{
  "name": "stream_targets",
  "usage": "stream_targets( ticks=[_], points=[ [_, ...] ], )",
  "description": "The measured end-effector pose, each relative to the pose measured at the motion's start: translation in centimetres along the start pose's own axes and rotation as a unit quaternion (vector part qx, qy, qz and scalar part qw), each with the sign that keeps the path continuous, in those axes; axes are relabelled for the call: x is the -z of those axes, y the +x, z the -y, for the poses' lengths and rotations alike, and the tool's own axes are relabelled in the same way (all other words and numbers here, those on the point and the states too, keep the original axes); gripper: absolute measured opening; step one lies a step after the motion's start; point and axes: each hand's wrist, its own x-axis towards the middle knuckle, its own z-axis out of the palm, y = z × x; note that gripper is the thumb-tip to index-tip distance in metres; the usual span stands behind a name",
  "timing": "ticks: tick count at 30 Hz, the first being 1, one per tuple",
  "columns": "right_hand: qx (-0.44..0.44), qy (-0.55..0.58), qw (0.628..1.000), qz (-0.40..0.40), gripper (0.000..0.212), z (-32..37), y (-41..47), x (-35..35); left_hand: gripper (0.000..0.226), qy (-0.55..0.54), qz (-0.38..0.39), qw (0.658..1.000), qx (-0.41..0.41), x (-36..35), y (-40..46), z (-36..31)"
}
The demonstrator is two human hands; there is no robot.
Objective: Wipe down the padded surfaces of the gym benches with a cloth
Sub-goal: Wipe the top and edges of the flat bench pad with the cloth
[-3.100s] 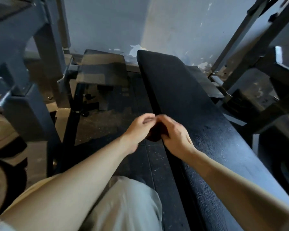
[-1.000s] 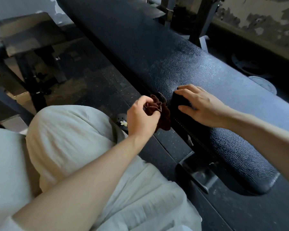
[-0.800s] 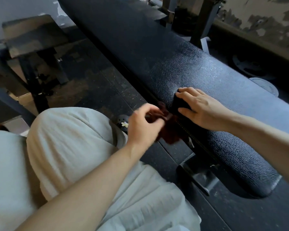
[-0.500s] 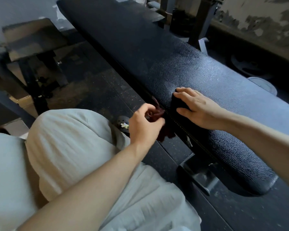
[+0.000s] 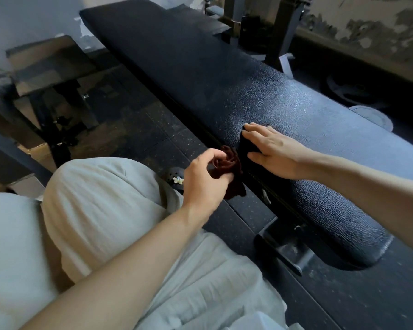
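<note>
The long black bench pad (image 5: 260, 96) looks bumpy like leather, with a round end. The left hand (image 5: 204, 184) holds a crumpled dark red cloth (image 5: 227, 170) in a tight grip beside the pad's edge, bunched up again after hanging looser a moment ago. The right hand (image 5: 272, 151) rests flat, fingers straight, on the pad.

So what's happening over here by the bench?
A person crouches beside a long black padded bench, cleaning it. Their left hand grips a bunched dark red cloth against the bench's near side edge. Their right hand rests flat on the pad's top, fingers straight, just next to the cloth. A weight plate lies on the floor beyond the bench.
</note>
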Motion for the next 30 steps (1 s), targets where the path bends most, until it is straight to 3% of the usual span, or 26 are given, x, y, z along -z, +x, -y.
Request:
stream_targets(
  ticks=[2,3,7,12,17,22,24,27,28,30],
  points=[
    [0.008,0.012,1.0,0.012,0.059,-0.3,0.0,0.4,0.033,-0.012,0.051,0.999,-0.01,0.5,-0.4,0.0],
    [0.013,0.023,0.999,0.019,0.059,-0.6,-0.2,0.6,0.032,-0.027,0.032,0.999,0.003,0.7,-0.3,0.0],
    [0.023,0.088,0.996,-0.006,0.047,-1.9,-2.1,1.7,0.022,-0.046,-0.135,0.985,0.093,1.4,2.4,-0.3],
    [0.036,0.059,0.997,-0.025,0.046,-3.3,-4.4,1.1,0.022,-0.017,-0.088,0.994,0.068,-0.5,1.0,-1.9],
    [0.029,0.052,0.998,-0.028,0.05,-3.2,-4.0,0.7,0.026,-0.044,0.041,0.997,0.053,-1.7,-3.3,-1.5],
    [0.031,0.057,0.998,-0.025,0.049,-3.4,-6.0,1.0,0.024,-0.082,-0.071,0.989,0.101,-2.2,-3.3,-1.3],
    [0.033,0.056,0.997,-0.033,0.051,-3.1,-6.9,0.6,0.026,-0.059,-0.04,0.994,0.08,-2.7,-4.0,-1.8],
    [0.033,0.053,0.997,-0.053,0.052,-2.8,-7.2,-0.2,0.026,-0.038,0.07,0.994,0.072,-3.6,-5.8,-1.6],
    [0.033,0.052,0.996,-0.057,0.052,-2.8,-7.2,-0.3,0.024,-0.039,0.081,0.993,0.076,-3.6,-6.0,-1.4],
    [0.033,0.055,0.997,-0.054,0.053,-2.9,-7.1,-0.3,0.02,-0.061,0.03,0.994,0.081,-3.2,-5.4,-1.1]
  ],
)
